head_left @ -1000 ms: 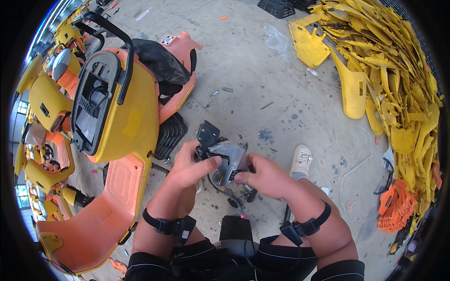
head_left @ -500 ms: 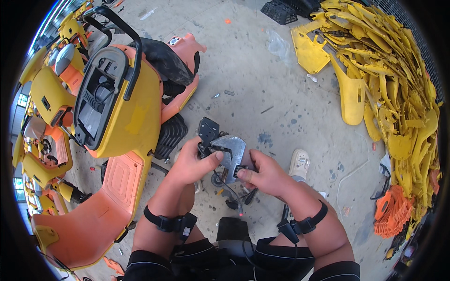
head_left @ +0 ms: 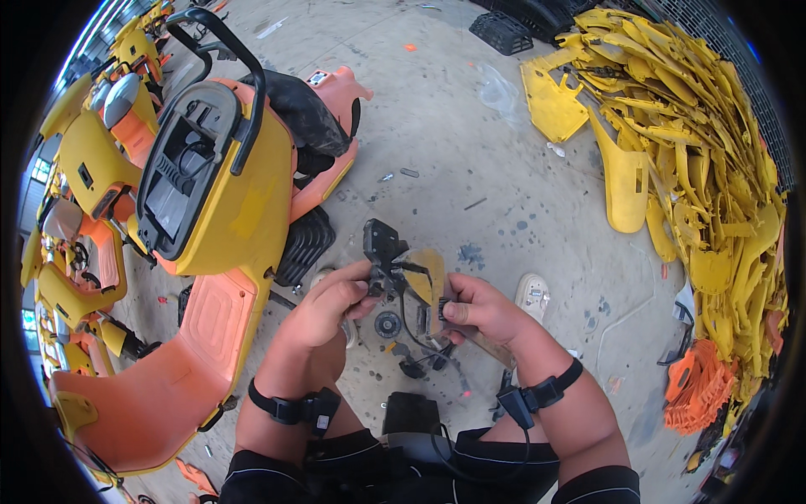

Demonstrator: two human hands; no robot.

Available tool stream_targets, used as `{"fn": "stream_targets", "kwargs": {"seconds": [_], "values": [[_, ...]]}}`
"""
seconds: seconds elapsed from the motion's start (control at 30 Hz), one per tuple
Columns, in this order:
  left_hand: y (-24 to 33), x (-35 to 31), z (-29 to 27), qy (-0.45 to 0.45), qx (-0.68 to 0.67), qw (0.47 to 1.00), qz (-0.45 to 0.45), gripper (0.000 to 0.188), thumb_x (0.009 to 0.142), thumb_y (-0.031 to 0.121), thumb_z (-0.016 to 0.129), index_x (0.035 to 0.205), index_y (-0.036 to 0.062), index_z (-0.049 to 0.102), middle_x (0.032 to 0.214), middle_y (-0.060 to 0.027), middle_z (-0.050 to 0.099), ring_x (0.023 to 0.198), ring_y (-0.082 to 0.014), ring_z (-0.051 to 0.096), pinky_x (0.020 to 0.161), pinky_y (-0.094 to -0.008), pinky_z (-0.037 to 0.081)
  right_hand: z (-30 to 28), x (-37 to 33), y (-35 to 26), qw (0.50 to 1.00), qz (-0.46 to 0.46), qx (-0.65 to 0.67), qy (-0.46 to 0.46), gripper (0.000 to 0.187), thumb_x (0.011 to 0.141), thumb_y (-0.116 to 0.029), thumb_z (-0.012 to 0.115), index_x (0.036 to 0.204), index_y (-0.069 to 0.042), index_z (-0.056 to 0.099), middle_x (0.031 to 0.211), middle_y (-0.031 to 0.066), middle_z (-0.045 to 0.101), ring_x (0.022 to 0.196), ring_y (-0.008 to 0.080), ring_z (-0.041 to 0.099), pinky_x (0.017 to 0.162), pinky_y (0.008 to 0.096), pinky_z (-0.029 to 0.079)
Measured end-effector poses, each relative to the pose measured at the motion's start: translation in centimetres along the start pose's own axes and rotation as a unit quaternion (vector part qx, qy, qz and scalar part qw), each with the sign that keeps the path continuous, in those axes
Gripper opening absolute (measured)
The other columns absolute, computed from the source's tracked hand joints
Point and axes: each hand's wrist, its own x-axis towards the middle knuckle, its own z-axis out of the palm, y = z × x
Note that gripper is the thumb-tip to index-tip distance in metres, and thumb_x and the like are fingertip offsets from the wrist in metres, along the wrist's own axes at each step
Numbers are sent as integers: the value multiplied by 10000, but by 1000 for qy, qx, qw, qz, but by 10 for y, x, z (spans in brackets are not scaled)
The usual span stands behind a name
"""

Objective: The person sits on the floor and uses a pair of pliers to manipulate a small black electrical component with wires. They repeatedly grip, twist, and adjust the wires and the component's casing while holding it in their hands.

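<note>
Head view: both forearms [head_left: 285,361] angle inward above the floor [head_left: 537,189], the left hand [head_left: 326,306] pinching a black bracket [head_left: 384,239] between thumb and fingers, the right hand [head_left: 487,311] likewise pinching a curved plate [head_left: 426,273] just beside it.

Around you, the grey concrete floor [head_left: 550,181], blotched with dark stains [head_left: 471,254], bears a yellow-and-salmon plastic scooter body [head_left: 239,206] on your left, a heap of curved yellow plastic panels [head_left: 705,160] and a stack of orange plastic pieces [head_left: 698,388] on your right, and a crumpled clear plastic sheet [head_left: 499,94] ahead.
</note>
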Motion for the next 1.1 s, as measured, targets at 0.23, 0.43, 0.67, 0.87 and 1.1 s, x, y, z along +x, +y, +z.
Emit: {"fn": "stream_targets", "kwargs": {"seconds": [0.23,0.43,0.67,0.87,1.1], "values": [[5,-10,-4,-46,-43,998,-9,350,836,197,480,1037,-73,575,805,-55,541,650,-108,429,595,-217,344,-9,5,10,1000,-3,-5,-24,593,841,-418,734,1201,9,535,874,61,629,669,128,579,535,255,454],[12,-9,1,-66,-46,997,4,204,907,74,413,991,-29,567,823,-27,532,662,-100,450,596,-234,367,-11,10,16,998,-28,19,-46,639,859,-452,707,1236,27,515,867,71,619,687,130,577,542,256,437],[12,-5,9,-22,-7,998,62,174,978,1,450,1094,-33,575,904,-64,612,716,-122,550,639,-254,439,-5,14,12,995,-21,82,-45,587,852,-457,705,1145,21,530,774,109,608,571,158,526,498,261,402],[20,-12,21,34,5,997,66,187,995,33,487,1176,-14,494,965,-106,682,753,-128,621,661,-272,490,-13,24,17,970,-37,165,-173,571,863,-486,672,1068,30,535,714,123,589,519,163,511,468,265,377],[12,-10,28,144,97,969,173,121,954,68,603,1042,-14,593,843,-95,657,710,-136,597,640,-305,495,-11,24,18,972,-36,169,-158,556,872,-472,648,1040,42,521,630,92,523,472,156,458,450,272,342]]}}
